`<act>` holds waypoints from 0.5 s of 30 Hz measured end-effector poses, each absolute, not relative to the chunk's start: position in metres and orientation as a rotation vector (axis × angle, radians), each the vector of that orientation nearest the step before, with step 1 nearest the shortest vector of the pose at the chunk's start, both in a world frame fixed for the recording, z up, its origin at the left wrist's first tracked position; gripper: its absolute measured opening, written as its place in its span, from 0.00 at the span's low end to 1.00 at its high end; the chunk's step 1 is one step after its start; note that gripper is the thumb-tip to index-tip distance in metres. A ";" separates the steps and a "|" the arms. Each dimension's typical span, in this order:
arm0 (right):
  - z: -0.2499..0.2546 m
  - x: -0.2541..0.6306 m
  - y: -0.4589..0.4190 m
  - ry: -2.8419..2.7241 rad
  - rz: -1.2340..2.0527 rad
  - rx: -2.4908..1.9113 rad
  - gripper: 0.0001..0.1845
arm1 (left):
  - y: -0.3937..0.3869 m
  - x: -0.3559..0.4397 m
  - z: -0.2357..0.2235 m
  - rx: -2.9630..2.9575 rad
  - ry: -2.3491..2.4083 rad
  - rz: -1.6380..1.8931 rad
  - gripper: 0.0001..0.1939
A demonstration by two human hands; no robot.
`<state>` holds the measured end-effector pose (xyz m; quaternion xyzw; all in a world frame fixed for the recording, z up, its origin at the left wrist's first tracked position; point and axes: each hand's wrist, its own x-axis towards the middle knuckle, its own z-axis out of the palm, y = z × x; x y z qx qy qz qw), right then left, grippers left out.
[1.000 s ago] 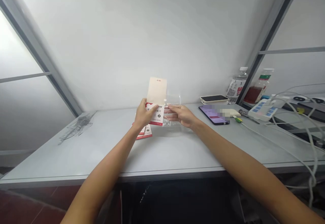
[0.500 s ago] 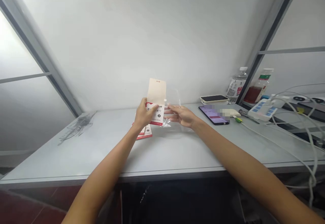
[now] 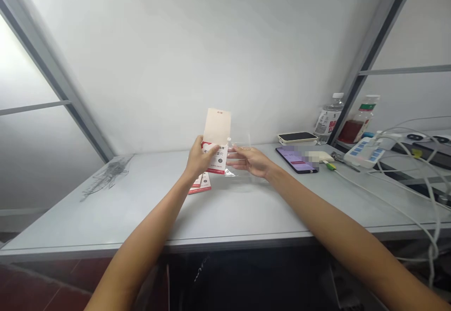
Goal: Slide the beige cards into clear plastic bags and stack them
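Observation:
My left hand grips a white and red card packet printed as a ruler set, its thumb across the front. The packet's pale flap stands up, raised. At the packet's right edge, my right hand has its fingers around clear plastic, a see-through sheet or bag whose exact kind I cannot make out. Below my left hand, more red and white packets lie overlapping on the desk, partly hidden by that hand.
On the desk, a lit phone and a pale-cased phone lie to the right. Beyond them stand two bottles, a power strip and tangled white cables. Crumpled dark film lies at left.
The clear plastic by my right hand has shifted slightly and its upper outline looks different. Both hands and the packet stay almost where they were.

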<state>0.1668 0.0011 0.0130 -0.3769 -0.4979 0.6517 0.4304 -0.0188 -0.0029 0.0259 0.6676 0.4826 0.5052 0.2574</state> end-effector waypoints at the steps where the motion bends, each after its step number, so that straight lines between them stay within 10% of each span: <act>1: 0.013 0.167 0.001 -1.241 1.631 -0.940 0.15 | -0.003 -0.019 0.027 1.820 1.293 1.360 0.15; 15: 0.017 0.175 0.004 -1.208 1.694 -0.947 0.13 | -0.005 -0.021 0.034 1.917 1.310 1.343 0.15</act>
